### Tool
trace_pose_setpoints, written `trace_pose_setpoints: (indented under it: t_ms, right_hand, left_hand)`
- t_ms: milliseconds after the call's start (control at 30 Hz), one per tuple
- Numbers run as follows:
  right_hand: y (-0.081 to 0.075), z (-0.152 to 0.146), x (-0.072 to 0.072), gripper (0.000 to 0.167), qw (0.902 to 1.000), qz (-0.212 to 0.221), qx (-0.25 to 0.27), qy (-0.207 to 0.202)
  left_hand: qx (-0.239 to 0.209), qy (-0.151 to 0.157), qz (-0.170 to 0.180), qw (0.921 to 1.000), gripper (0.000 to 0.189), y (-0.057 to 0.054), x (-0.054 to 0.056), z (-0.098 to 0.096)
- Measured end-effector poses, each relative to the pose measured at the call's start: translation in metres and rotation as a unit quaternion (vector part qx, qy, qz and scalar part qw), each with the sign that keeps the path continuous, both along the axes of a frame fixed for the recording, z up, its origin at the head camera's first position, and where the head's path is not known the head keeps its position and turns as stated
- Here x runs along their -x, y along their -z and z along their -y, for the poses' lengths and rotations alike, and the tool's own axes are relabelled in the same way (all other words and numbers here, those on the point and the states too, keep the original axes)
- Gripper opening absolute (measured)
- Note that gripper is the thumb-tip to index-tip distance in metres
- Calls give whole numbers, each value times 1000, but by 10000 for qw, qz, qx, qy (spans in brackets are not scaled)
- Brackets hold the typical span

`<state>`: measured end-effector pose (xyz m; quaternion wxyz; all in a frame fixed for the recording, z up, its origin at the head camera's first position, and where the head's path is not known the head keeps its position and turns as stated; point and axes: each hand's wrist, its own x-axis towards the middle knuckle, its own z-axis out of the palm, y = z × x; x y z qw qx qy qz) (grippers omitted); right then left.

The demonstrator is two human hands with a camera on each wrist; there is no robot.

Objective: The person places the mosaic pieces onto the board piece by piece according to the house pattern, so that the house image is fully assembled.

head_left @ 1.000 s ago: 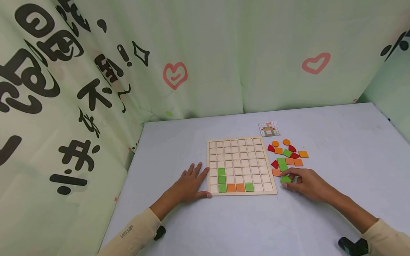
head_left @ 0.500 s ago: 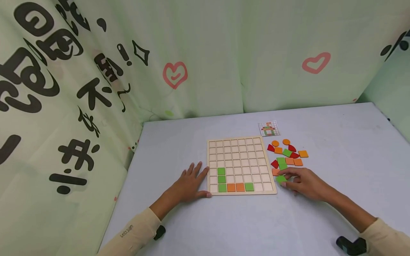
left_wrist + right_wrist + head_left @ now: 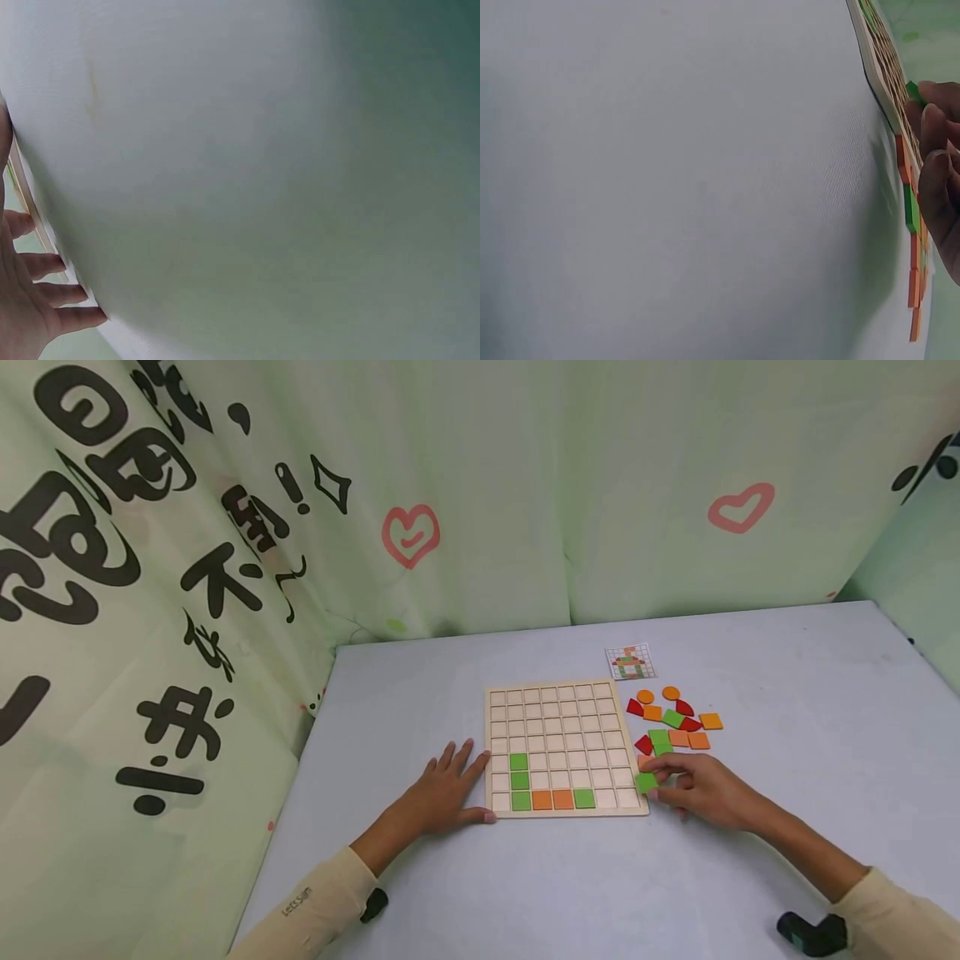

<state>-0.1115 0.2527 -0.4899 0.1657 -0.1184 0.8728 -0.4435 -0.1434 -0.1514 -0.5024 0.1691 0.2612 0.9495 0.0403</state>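
Observation:
A wooden grid board point(image 3: 558, 749) lies on the table; green and orange square tiles fill several cells of its lower rows. My right hand point(image 3: 705, 789) pinches a green square tile point(image 3: 646, 782) between thumb and fingers at the board's lower right edge. In the right wrist view the same green tile point(image 3: 914, 92) shows at the fingertips. With fingers spread, my left hand point(image 3: 442, 793) rests on the table, thumb and fingertips at the board's left edge. The left wrist view catches only part of that hand point(image 3: 30, 300).
Loose orange, red and green tiles, such as an orange square tile point(image 3: 699, 741), lie right of the board. Behind them is a small pattern card point(image 3: 631, 662) with a coloured figure on a grid. A light green curtain point(image 3: 480, 493) hangs behind the table point(image 3: 525, 885).
My right hand has moved left with the green tile, from among the loose tiles to the board's right edge. The left hand stays in place.

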Motion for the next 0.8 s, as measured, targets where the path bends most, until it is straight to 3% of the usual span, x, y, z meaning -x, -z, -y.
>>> trace_pose_setpoints:
  t_ms: [800]
  right_hand:
    - [2,31,10,37,9998,13,155,-78]
  left_hand:
    - [24,-25,50,10000,97,-5,-1,-1]
